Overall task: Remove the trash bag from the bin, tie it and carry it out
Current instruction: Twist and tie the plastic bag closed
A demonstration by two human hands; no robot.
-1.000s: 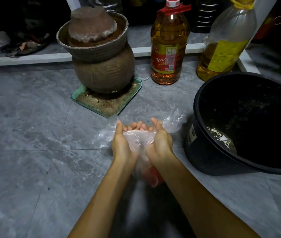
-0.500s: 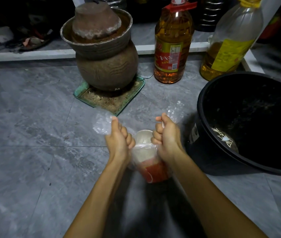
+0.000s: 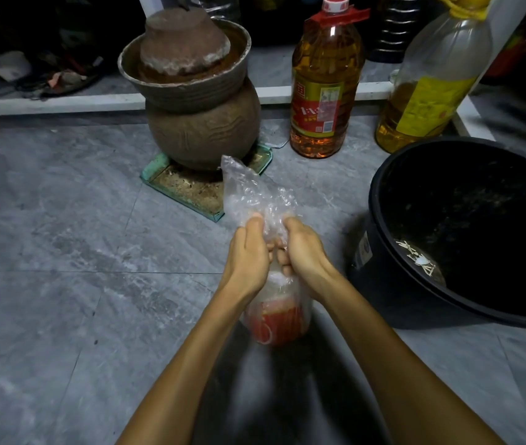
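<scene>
Head view: left hand [image 3: 248, 255], right hand [image 3: 303, 252] clenched round trash bag [image 3: 248, 191] neck; contents [image 3: 276, 326] blurred, perhaps cup.

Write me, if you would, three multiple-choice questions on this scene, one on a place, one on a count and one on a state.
1. Where does the black bin stand?
A. To the right of the trash bag
B. To the left of the trash bag
C. Upside down on the trash bag

2. How many bottles of golden oil stand at the back?
A. One
B. Two
C. Four

3. What state is the trash bag in?
A. Lining the black bin
B. Out of the black bin, its neck gripped by the left hand and the right hand
C. Knotted and lying alone

Answers:
1 A: the black bin sits on the floor at the right, with the trash bag to its left.
2 B: one has a red label and one a yellow label.
3 B: both hands hold the crumpled plastic above the red contents, and no knot shows.
</scene>
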